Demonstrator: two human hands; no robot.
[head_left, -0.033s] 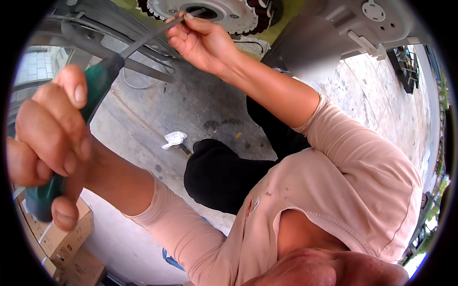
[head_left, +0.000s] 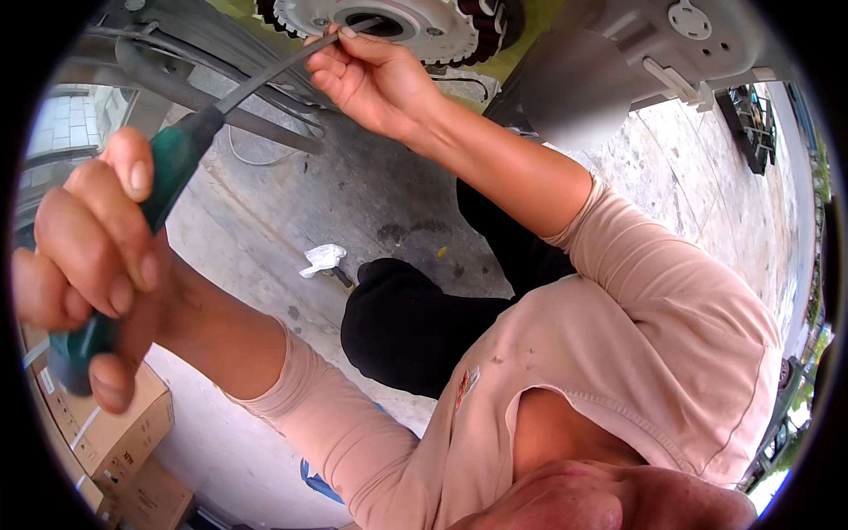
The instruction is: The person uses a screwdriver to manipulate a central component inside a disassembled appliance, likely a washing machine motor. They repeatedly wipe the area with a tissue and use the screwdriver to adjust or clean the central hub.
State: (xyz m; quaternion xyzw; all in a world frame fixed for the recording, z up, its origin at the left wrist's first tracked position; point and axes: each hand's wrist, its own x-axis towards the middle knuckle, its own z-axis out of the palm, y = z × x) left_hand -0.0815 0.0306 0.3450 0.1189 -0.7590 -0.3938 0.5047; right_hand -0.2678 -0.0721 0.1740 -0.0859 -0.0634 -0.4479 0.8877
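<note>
Below and between the hands spreads a grey concrete floor (head_left: 265, 212), mottled with dark stains under the right hand (head_left: 384, 88); a crumpled white thing (head_left: 323, 257) lies on it, nearer the person's black-trousered leg (head_left: 406, 322) than either hand. A grey metal frame with a bent tube (head_left: 190, 93) runs behind the space between the hands, and a pale grey metal panel (head_left: 609, 53) rises to the right of the right hand, with a black rack (head_left: 751, 124) standing farther out. Cardboard boxes (head_left: 115, 433) are stacked below the left hand (head_left: 93, 234), carrying dark print and a white label, while a small red-and-white badge (head_left: 466, 387) sits on the front of the pinkish-beige shirt (head_left: 574, 336), its marks too small to make out. The left hand is wrapped around the green handle of a screwdriver (head_left: 181, 163); the right hand pinches the metal shaft near its far end. The tool's long axis slants from the left hand up and rightward to the right hand, its tip pointing at the dark central opening of a white toothed wheel (head_left: 442, 26) just above the right fingers; whether the tip touches it cannot be told.
</note>
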